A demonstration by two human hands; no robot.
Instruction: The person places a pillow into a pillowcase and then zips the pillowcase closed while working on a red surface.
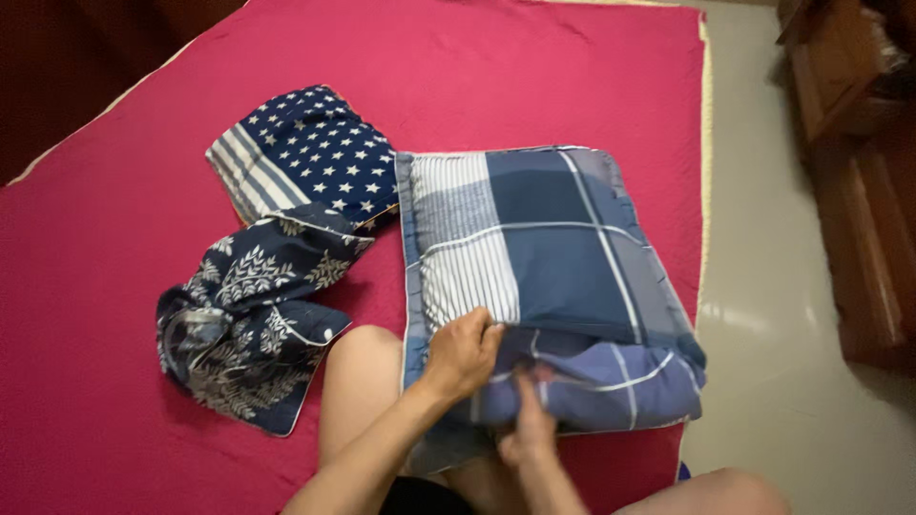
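Operator: Clamped on what?

Inspector: Left hand (pixel 465 353) fingers are closed over the bunched open end of the blue plaid pillowcase (pixel 582 386). Right hand (pixel 528 431) pinches the same soft fabric from below.

Operator: Location?

Inspector: Rectangular, plump pillow (pixel 539 243) lies flat on the quilted red bedspread (pixel 105 229). Just beside it: a star-print pillowcase (pixel 305 153) and a crumpled leaf-print pillowcase (pixel 250 319).

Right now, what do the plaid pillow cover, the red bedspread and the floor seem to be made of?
Plaid pillow cover: soft woven cloth, likely cotton, matte; it bunches where the left hand and right hand grip it.
Red bedspread: quilted fabric, matte, with a faint stitched texture.
Floor: hard, glossy, probably tile or polished stone; it reflects light.
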